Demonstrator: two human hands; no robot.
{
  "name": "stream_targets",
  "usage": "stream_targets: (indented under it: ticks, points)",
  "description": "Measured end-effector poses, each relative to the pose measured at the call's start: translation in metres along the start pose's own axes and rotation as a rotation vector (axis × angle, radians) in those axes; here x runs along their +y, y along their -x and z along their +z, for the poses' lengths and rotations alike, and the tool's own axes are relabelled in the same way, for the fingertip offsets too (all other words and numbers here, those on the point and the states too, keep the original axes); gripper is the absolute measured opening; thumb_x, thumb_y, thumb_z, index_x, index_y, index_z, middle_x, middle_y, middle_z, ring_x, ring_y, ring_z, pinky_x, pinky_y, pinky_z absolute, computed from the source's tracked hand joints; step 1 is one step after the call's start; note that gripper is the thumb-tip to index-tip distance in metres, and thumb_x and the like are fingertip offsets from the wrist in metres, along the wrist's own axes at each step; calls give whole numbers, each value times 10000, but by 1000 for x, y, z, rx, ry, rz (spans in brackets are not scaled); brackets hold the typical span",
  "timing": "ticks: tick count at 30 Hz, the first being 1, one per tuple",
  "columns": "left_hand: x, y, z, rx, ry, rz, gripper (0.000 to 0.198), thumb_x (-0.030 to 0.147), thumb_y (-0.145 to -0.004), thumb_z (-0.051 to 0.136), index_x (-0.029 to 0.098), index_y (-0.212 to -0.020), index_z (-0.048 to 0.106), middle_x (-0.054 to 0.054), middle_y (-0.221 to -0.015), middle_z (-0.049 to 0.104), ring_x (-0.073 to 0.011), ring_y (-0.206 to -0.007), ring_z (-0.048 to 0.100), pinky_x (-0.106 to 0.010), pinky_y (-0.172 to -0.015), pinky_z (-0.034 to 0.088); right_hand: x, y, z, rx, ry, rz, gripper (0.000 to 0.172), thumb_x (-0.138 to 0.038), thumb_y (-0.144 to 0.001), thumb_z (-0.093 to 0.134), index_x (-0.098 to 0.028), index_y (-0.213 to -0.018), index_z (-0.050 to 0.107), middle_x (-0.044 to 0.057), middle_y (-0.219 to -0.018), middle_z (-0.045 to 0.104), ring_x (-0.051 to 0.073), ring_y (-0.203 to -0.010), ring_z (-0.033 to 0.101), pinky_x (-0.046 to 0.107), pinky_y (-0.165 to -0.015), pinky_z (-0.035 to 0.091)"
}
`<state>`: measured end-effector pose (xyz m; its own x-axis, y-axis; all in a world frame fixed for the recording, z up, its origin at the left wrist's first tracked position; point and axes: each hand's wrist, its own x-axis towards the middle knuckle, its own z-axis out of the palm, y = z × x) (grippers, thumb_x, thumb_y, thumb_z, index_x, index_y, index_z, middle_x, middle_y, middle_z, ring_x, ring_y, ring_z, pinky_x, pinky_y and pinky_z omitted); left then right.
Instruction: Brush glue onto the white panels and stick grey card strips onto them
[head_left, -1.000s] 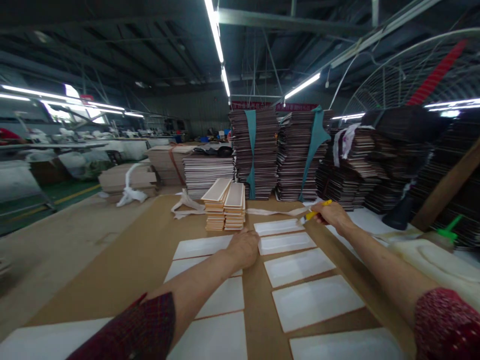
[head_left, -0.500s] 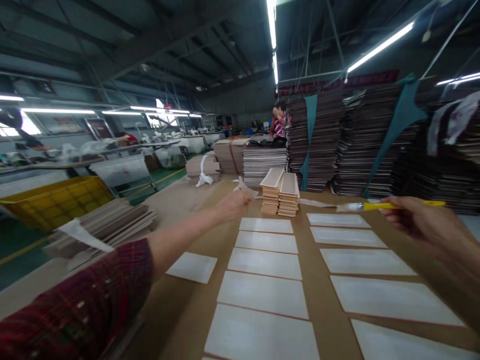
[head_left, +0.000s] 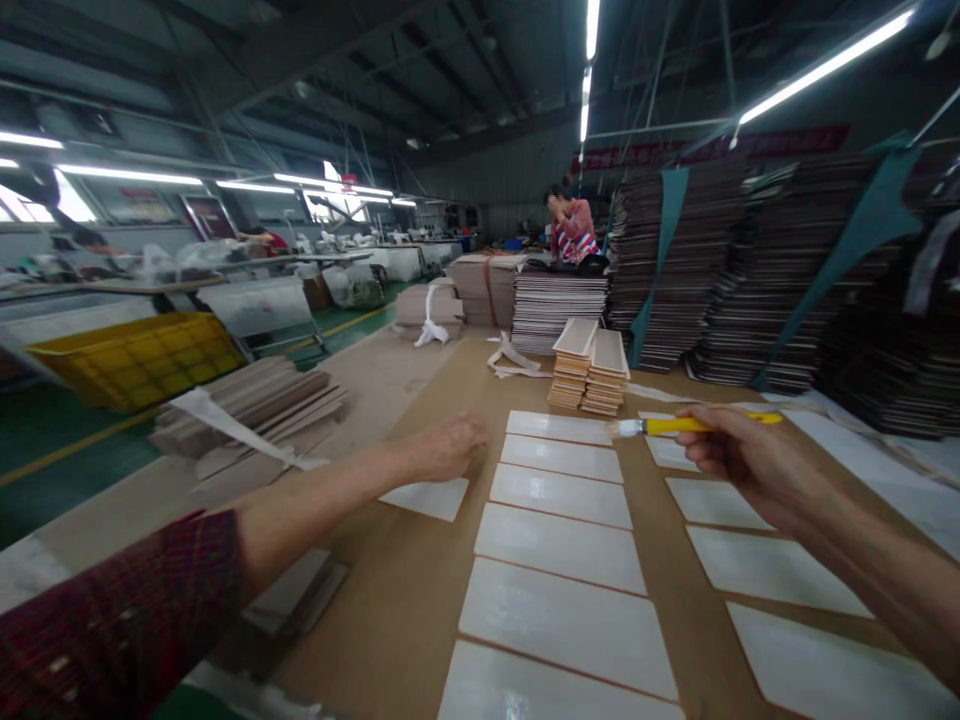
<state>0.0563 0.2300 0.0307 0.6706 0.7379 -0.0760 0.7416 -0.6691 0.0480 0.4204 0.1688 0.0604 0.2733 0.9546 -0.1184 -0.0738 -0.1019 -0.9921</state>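
My right hand [head_left: 739,450] grips the yellow handle of a paintbrush [head_left: 675,425], its bristles at the right end of the farthest white panel [head_left: 559,427] in the middle column. Several white rectangular panels lie in that column, with a second column of panels [head_left: 772,555] under and near my right forearm. My left hand [head_left: 454,447] is closed over the board, just beyond a single loose white panel [head_left: 431,498]. What its fingers hold, if anything, is hidden. Beyond the columns stand two small stacks of panels with orange edges [head_left: 589,370].
Piles of grey board [head_left: 255,405] lie at the left, near a yellow bin [head_left: 142,360]. Tall stacks of dark sheets [head_left: 690,270] rise at the back right. A white cloth strip [head_left: 517,358] lies by the small stacks. Another person [head_left: 574,225] is behind the stacks.
My right hand has brought the paintbrush leftward, from beyond the right column to the middle column's far panel. My left hand has drawn back toward me from near the small stacks. The view has shifted.
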Motion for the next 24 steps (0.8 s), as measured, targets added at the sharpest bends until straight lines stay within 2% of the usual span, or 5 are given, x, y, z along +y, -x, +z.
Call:
stream_targets:
  ticks: [5,10,15,18,24]
  points:
    - [7,10,2,-20,-15,61,212,2,-848,511,159,-798,645,-61,-920,701,-210,-957,638,-330,-971,459,13,3,9,-35,-44,74,145,-147,-941,549,-136,-970,691,81,-717,715,109,-508,631,127,-450,508]
    - [7,10,5,-27,-15,77,204,-26,-773,546,163,-728,608,-47,-834,685,-199,-867,634,-315,-919,476,17,-3,21,-69,-53,92,150,-160,-937,552,-128,-973,694,76,-719,713,112,-528,638,137,-461,517]
    - [9,5,12,-18,10,102,336,-58,-723,534,166,-932,673,-76,-1035,719,-229,-1063,634,-327,-999,461,20,2,54,-129,0,123,126,-164,-921,573,-118,-944,688,80,-718,712,110,-518,632,127,-408,471]
    - [9,0,18,-9,26,111,432,-60,-730,525,179,-1057,674,-72,-1097,719,-220,-1093,635,-326,-1025,453,26,3,79,-166,35,131,130,-166,-941,561,-110,-955,677,80,-728,713,112,-530,637,133,-404,466]
    - [10,-8,25,5,41,112,427,-47,-738,523,147,-1087,675,-109,-1137,703,-249,-1126,625,-363,-1035,455,40,-9,108,-195,108,110,105,-164,-995,564,-108,-1028,646,16,-734,681,97,-548,627,140,-431,456]
